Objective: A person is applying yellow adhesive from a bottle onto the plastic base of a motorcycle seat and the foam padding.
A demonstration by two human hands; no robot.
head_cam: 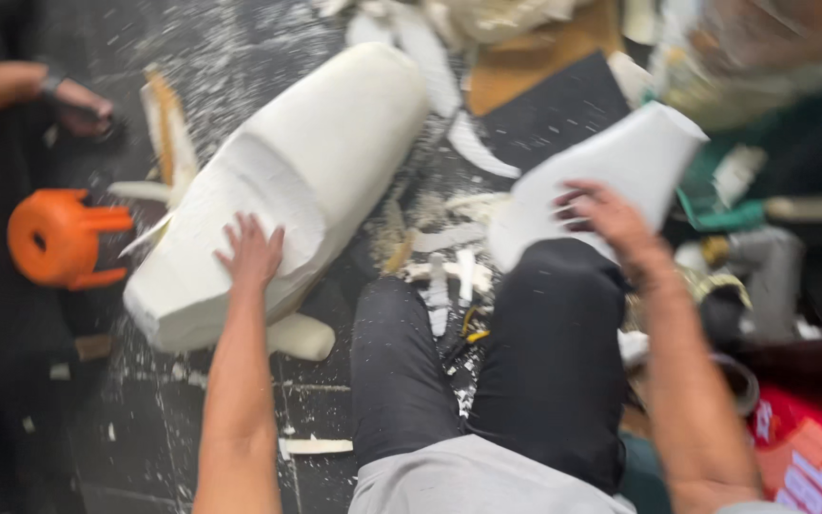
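A large white foam block (pixel 306 162), roughly carved and rounded, lies on the dark floor ahead of my knees. My left hand (pixel 251 252) rests flat on its near side, fingers spread. My right hand (pixel 611 221) grips a smaller white foam piece (pixel 611 171) held above my right knee; the view there is blurred. I am seated, with my legs in black trousers (pixel 487 362) stretched between the two pieces.
White foam chips and strips litter the dark floor (pixel 164 419). An orange plastic stool (pixel 54 238) lies on its side at left. Another person's hand (pixel 83 105) shows at upper left. Cardboard (pixel 535 57), a red package (pixel 811 457) and blurred clutter fill the right.
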